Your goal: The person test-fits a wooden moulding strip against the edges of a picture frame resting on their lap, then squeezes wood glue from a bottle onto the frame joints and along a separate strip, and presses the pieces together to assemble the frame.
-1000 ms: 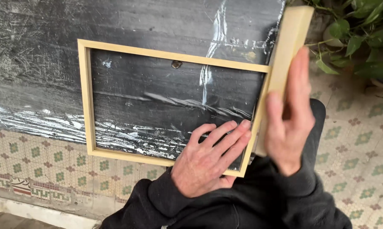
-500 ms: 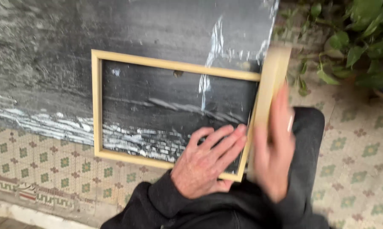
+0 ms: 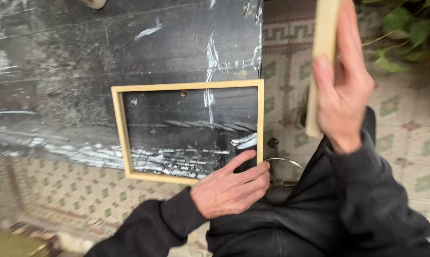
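A pale wooden rectangular frame [image 3: 124, 138] lies flat on a black, scuffed board [image 3: 105, 52]. My left hand [image 3: 227, 190] rests palm down on the frame's lower right corner, fingers spread toward its right rail. My right hand [image 3: 343, 90] is raised at the upper right and grips a long pale wooden block [image 3: 323, 43], held upright, clear of the frame.
The black board lies over a patterned tile floor [image 3: 81, 195]. Green plant leaves [image 3: 405, 33] sit at the top right. A metal ring [image 3: 284, 164] shows by my dark sleeve. A yellowish object [image 3: 10, 245] is at the bottom left corner.
My right hand has lifted the wooden block up and away from the frame's right edge. The left hand stays on the frame's corner. The view has shifted.
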